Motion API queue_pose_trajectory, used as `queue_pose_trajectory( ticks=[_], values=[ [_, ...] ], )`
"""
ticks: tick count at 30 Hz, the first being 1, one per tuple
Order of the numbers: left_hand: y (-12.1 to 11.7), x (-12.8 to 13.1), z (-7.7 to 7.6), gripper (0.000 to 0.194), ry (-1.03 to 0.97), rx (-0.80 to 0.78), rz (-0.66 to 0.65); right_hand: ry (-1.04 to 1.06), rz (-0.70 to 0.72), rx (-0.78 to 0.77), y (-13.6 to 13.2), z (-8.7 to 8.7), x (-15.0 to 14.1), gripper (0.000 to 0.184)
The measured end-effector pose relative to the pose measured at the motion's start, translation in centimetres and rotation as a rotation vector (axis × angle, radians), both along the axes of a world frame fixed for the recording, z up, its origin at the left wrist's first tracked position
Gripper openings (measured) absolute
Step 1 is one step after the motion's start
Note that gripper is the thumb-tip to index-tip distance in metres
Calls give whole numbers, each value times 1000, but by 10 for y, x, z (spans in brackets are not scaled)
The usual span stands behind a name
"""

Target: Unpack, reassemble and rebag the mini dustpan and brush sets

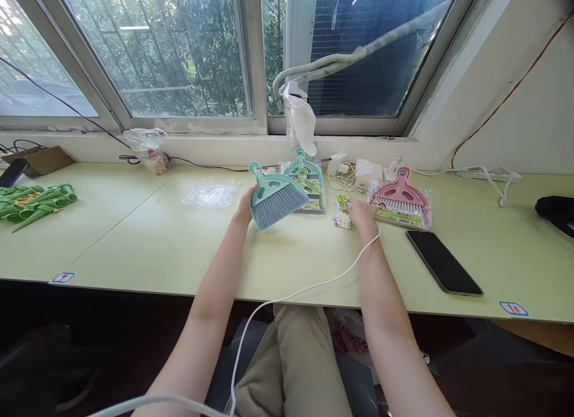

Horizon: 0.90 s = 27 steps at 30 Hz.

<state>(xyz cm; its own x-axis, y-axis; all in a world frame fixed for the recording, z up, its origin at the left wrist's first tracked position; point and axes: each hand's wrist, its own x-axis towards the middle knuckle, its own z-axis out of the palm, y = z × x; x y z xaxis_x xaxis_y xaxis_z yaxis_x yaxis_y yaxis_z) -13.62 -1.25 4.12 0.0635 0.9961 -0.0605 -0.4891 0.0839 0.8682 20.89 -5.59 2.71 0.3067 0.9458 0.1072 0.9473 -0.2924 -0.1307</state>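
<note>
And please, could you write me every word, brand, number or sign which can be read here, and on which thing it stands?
No text reads clearly.
Card at the right hand: print too small.
Label in the pink dustpan pack: too small.
Left sticker and right sticker on the table: red marks within blue borders, unreadable.
Bag below: red print, partly hidden, unreadable.

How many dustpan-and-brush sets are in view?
4 visible: teal plastic set in your left hand, wrapped teal set and green set behind it, wrapped pink set beside your right hand. More may be hidden.
</note>
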Motion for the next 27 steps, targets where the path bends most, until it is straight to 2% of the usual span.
queue_pose_trajectory(
  ticks=[3, 6, 8, 10, 14, 16, 18, 22, 27],
  values=[
    [-1, 2, 0, 29, -14, -24, -21, -18, -56, 27, -5, 4, 1, 46],
    [-1, 5, -1, 28, -11, -18, -25, 28, -79, 213, -9, 12, -14, 47],
    [0, 9, -1, 29, -7, 2, -17, 116, 11, 386, -11, 19, -38, 42],
    [-2, 15, 0, 31, 13, 39, -14, 242, 177, 502, -14, 25, -70, 42],
    [-12, 34, 4, 36, 136, 232, -23, 414, 453, 575, -25, 24, -137, 42],
    [-19, 45, 6, 37, 199, 340, -29, 474, 466, 595, -29, 21, -156, 42],
    [-27, 54, 8, 36, 263, 406, -45, 502, 430, 601, -30, 19, -160, 39],
    [-36, 63, 11, 34, 399, 493, -70, 459, 389, 572, -25, 23, -144, 27],
    [-38, 63, 7, 46, 337, 458, -125, 510, 410, 596, -23, 33, -134, 17]
  ],
)
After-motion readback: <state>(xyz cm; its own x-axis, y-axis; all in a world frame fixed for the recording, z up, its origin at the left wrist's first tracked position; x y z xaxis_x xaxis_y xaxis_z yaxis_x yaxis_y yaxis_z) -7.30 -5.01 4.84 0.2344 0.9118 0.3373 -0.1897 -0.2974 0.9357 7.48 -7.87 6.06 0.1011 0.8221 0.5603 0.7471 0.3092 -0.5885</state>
